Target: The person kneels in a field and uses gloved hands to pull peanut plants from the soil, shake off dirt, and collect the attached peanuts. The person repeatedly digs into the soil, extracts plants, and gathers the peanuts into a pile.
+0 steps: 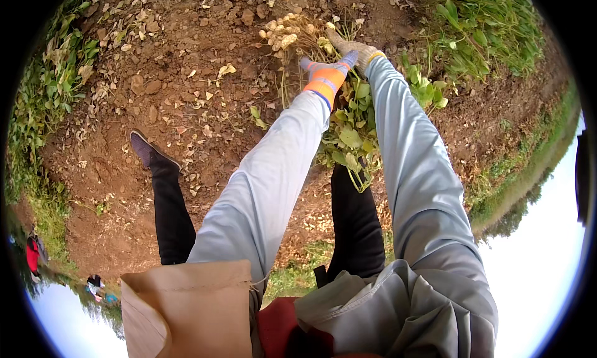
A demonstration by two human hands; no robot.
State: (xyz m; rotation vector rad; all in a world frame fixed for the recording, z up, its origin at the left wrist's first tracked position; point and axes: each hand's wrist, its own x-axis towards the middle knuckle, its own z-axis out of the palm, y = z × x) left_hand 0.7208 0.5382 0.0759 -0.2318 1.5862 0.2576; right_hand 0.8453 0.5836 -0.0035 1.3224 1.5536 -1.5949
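A bunch of uprooted peanut plants [350, 136] is held over the soil in front of me, with a cluster of pale pods [282, 34] and thin roots at its far end. My left hand [326, 78], in an orange and grey glove, grips the stems just below the roots. Close beside it on the right, my right hand [350, 48] wears a beige knit glove with a yellow cuff and grips the same bunch near the pods. Green leaves hang back between my forearms, towards my leg. My gloves partly hide the stems.
Leafy plants lie at the right [485, 31] and along the left edge [44, 92]. Reddish soil [140, 190] carries clods and dry leaves. My shoe [144, 148] stands on it at left. Several pods [319, 223] lie by my other leg. A person in red [32, 255] is far left.
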